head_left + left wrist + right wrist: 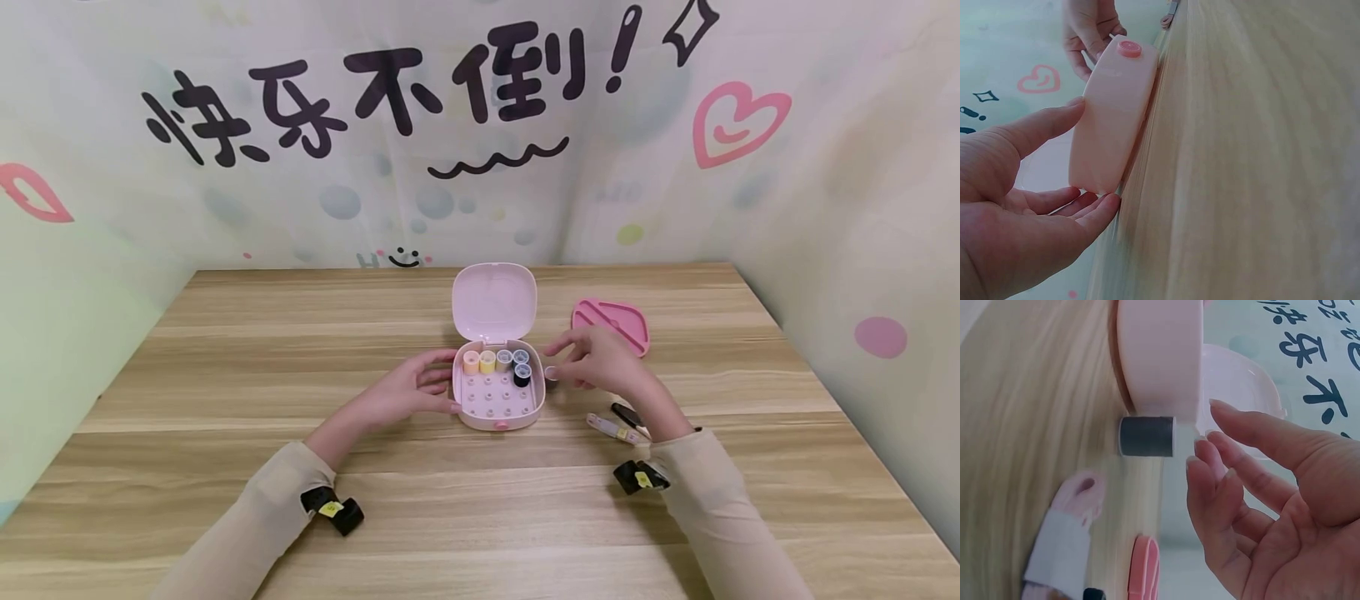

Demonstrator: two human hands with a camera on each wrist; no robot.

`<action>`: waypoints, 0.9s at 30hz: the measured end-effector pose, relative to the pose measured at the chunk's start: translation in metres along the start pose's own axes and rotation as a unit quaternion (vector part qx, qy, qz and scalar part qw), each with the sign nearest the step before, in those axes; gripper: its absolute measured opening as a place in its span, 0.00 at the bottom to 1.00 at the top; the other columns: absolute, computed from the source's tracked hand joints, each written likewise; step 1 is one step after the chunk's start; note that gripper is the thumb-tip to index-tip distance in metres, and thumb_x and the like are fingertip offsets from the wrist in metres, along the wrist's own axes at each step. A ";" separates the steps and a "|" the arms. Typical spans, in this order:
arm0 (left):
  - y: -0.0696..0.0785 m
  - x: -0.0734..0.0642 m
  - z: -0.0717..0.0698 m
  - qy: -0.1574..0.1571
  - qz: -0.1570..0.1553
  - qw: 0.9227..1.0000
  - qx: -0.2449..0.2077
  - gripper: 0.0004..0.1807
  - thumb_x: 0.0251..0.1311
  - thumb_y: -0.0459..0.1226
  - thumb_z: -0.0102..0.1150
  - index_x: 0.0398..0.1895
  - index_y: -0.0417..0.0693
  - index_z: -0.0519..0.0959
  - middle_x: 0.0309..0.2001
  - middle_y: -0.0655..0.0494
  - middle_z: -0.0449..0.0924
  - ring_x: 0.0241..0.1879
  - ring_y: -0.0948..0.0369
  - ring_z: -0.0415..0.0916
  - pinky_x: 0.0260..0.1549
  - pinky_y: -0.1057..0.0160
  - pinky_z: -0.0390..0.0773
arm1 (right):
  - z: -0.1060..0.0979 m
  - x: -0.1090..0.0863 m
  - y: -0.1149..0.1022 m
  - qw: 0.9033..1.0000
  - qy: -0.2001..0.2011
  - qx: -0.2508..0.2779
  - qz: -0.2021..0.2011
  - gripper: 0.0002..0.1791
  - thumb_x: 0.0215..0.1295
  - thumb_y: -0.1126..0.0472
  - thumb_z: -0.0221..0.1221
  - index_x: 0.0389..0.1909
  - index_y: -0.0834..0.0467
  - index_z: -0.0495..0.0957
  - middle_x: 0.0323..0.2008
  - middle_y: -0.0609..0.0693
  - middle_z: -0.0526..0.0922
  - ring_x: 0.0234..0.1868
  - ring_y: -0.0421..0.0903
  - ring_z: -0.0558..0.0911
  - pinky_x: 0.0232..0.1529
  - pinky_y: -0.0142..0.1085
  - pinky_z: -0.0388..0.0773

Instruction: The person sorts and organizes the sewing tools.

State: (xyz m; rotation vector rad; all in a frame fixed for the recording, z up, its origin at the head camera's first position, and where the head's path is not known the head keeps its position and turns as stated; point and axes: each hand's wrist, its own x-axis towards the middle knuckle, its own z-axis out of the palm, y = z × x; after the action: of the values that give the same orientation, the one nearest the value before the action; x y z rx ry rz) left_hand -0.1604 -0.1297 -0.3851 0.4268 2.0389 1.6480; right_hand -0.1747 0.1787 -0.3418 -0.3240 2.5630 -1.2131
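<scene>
In the head view a pale pink sewing box (501, 423) stands with its lid (494, 302) raised. Several thread spools, among them a yellow spool (487, 362) and a black spool (522, 377), stand on pegs inside. My left hand (408, 387) rests against the box's left side, its fingertips and outstretched thumb at the wall. To the box's right, a dark grey thread spool (1147, 436) stands upright on the table. My right hand (600, 362) is close beside that spool, fingers loosely bent and apart from it in the right wrist view.
A bright pink tray (611, 325) with divided sections lies behind my right hand. Near my right wrist are a pale pink looped item with a white band (1060, 550) and a slim black object (628, 414). A printed cloth (375, 208) hangs behind the table.
</scene>
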 end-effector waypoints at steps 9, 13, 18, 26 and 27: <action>-0.001 0.000 0.000 0.001 0.004 1.000 0.000 0.45 0.55 0.29 0.70 0.74 0.34 0.57 0.73 0.34 0.60 0.72 0.41 0.61 0.70 0.50 0.67 | -0.001 0.001 0.011 1.000 0.000 0.000 -0.002 0.16 0.56 0.68 0.70 0.47 0.67 0.83 0.26 0.55 0.86 0.21 0.43 0.78 0.23 0.32 0.77; -0.001 0.000 0.000 0.002 0.005 1.000 -0.001 0.45 0.56 0.29 0.70 0.74 0.33 0.57 0.73 0.34 0.60 0.72 0.41 0.61 0.71 0.50 0.67 | 0.001 0.001 0.014 1.000 0.000 0.008 0.004 0.17 0.55 0.69 0.70 0.46 0.67 0.83 0.28 0.57 0.87 0.22 0.45 0.80 0.24 0.34 0.81; 0.000 -0.001 0.001 0.002 0.003 1.000 -0.001 0.45 0.56 0.29 0.70 0.75 0.34 0.57 0.73 0.34 0.60 0.72 0.41 0.61 0.71 0.50 0.66 | 0.005 0.003 0.014 1.000 -0.002 0.012 0.014 0.16 0.55 0.69 0.71 0.45 0.67 0.83 0.29 0.58 0.87 0.22 0.45 0.81 0.25 0.34 0.82; 0.000 0.000 0.000 0.000 -0.001 1.000 -0.002 0.45 0.56 0.29 0.69 0.75 0.34 0.56 0.73 0.34 0.59 0.72 0.42 0.60 0.71 0.50 0.66 | 0.004 0.003 0.016 1.000 -0.003 0.006 0.017 0.16 0.55 0.68 0.71 0.45 0.66 0.83 0.28 0.57 0.87 0.22 0.45 0.81 0.25 0.35 0.83; 0.000 0.000 0.000 0.000 -0.001 1.000 -0.002 0.45 0.56 0.28 0.69 0.75 0.34 0.56 0.73 0.34 0.59 0.72 0.41 0.60 0.71 0.50 0.66 | 0.004 0.003 0.016 1.000 -0.003 0.007 0.017 0.16 0.55 0.68 0.71 0.45 0.66 0.83 0.28 0.57 0.87 0.22 0.46 0.81 0.26 0.36 0.84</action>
State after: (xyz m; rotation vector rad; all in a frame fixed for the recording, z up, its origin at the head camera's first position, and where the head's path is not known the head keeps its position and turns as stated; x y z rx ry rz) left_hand -0.1603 -0.1303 -0.3852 0.4234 2.0351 1.6497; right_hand -0.1777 0.1849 -0.3568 -0.2806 2.5442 -1.2149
